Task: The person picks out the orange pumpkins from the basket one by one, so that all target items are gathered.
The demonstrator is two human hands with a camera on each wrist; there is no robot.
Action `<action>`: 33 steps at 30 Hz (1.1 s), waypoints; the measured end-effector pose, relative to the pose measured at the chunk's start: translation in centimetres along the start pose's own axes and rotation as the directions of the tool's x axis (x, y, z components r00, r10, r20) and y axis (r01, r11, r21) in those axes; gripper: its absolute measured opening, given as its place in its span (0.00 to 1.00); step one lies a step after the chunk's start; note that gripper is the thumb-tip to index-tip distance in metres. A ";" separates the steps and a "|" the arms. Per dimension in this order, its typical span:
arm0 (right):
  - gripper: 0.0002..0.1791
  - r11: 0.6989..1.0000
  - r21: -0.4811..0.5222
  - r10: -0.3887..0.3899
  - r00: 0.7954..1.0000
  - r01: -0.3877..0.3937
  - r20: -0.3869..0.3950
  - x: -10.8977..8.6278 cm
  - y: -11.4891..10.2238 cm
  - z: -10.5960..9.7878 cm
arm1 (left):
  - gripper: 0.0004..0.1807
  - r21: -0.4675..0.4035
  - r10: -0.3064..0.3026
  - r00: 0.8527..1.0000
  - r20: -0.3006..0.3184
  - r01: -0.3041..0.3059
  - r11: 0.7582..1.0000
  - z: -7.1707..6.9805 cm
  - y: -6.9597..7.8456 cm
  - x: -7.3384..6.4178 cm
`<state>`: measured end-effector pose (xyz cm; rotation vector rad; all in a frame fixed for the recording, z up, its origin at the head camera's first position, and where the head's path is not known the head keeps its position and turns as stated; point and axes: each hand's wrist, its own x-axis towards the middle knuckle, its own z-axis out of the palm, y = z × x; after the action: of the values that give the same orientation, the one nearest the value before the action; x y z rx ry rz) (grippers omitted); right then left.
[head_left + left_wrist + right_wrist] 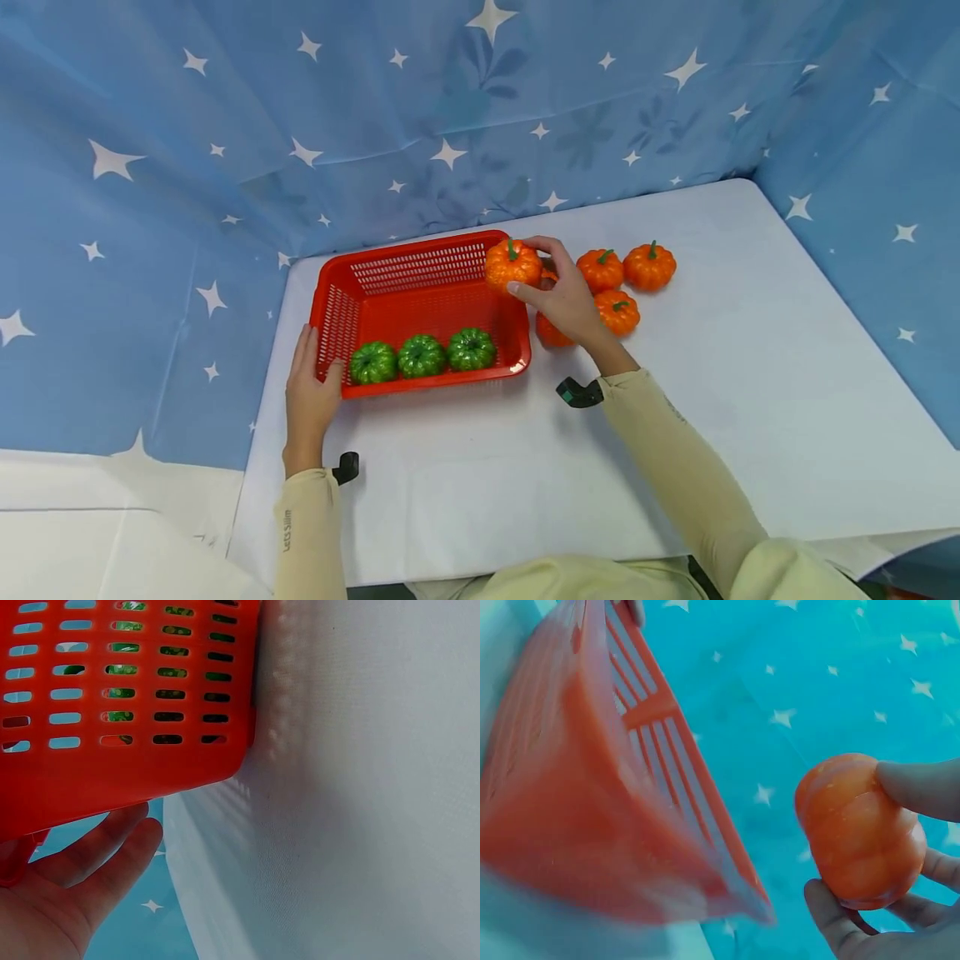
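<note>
My right hand holds a small orange pumpkin by its side, thumb and fingers around it, over the right end of a red plastic basket. In the right wrist view the pumpkin shows close beside the basket. At the basket's left end rests my left hand, its fingers straight along the outside and its thumb by the front corner. The left wrist view shows those fingers at the slotted wall. Three green pumpkins sit in a row along the basket's front side.
Several more orange pumpkins lie on the white table right of the basket, some partly hidden behind the right hand. A blue curtain with white stars hangs along the back and sides of the table.
</note>
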<state>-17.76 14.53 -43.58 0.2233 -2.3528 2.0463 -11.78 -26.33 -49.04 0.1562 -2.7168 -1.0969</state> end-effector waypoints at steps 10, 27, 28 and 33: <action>0.38 0.999 0.006 0.033 0.968 -0.032 -0.247 -3.4 1.7 -6.5 | 0.39 0.004 0.005 1.000 -0.010 -0.005 1.000 -0.5 0.0 0.0; 0.40 0.951 -0.141 0.168 0.841 -0.276 -0.514 -8.7 9.4 -13.7 | 0.39 0.026 -0.011 1.000 0.000 0.011 1.000 -0.2 -0.3 0.0; 0.39 0.947 -0.148 0.173 0.842 -0.284 -0.511 -8.9 9.8 -13.8 | 0.39 0.027 -0.011 1.000 0.000 0.011 1.000 -0.2 -0.3 0.0; 0.39 0.932 -0.198 0.180 0.861 -0.304 -0.476 -9.2 11.1 -14.1 | 0.40 0.029 -0.005 1.000 0.005 0.005 1.000 -0.1 -0.1 0.1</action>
<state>-11.07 30.78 -53.49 -0.5283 -2.3942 1.5938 -11.81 -26.51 -49.06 0.1649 -2.7395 -1.0605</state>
